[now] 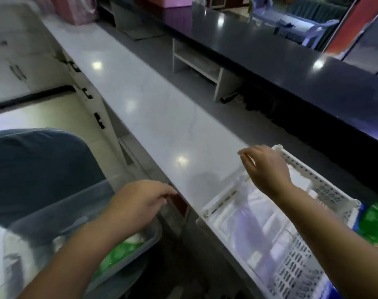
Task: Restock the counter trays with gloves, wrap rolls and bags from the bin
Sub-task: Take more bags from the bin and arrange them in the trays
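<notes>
A white perforated tray [326,186] stands on the pale counter at the lower right, holding clear plastic packets [254,214]. My right hand [267,169] hovers over the tray's far left corner, fingers bent and loosely apart, nothing visible in it. A clear plastic bin [60,216] sits low at the left, below the counter edge, with green and white packs [121,253] inside. My left hand [140,203] rests on the bin's near right rim, fingers curled over the edge; blur hides how firmly it grips.
The pale counter [153,108] runs from the far left to the tray. A raised dark counter [270,61] runs along the right, with a white shelf unit [196,65] beneath it. A green packet [375,221] lies right of the tray. Cabinet doors line the left.
</notes>
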Motion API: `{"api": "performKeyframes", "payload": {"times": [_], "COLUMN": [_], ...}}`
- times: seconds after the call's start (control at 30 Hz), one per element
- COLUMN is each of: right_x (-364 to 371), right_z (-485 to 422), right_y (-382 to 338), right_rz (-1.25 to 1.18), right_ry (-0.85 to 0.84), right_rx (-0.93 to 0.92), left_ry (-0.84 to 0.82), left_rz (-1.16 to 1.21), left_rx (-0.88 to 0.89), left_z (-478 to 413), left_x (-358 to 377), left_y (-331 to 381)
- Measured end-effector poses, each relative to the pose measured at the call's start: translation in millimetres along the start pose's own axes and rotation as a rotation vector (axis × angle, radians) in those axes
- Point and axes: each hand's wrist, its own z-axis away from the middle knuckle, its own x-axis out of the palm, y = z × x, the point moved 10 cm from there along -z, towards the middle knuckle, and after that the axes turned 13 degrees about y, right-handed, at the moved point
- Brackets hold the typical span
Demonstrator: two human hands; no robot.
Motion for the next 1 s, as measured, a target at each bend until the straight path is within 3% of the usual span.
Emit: {"api": "performKeyframes", "payload": {"times": [0.3, 0.5, 0.7, 1.0], "right_x": [104.5, 194.5, 289.8, 417.2], "right_z": [4.2, 44.9, 109.9, 232.6], "right_y": [-210.2, -313.7, -344.3, -322.7], "right_rz": [-0.035, -0.040, 0.007, -0.016], "right_ry": [-0.344, -0.499, -0.784, -1.279], "right_rx": [-0.243, -0.330, -0.307, -0.155], "left_ry": [0.166, 0.175, 0.115, 0.026], "left_rz": [0.072, -0.029, -0.151, -0.158], "left_rx": [-0.313, -0.460, -0.648, -0.834], "left_z": [87.6, 155.0, 208.1, 257.9], "left_x": [-94.6, -104.9, -69.2, 20.8], "left_y": [-193.5, -316.5, -405.3, -465.5]}}
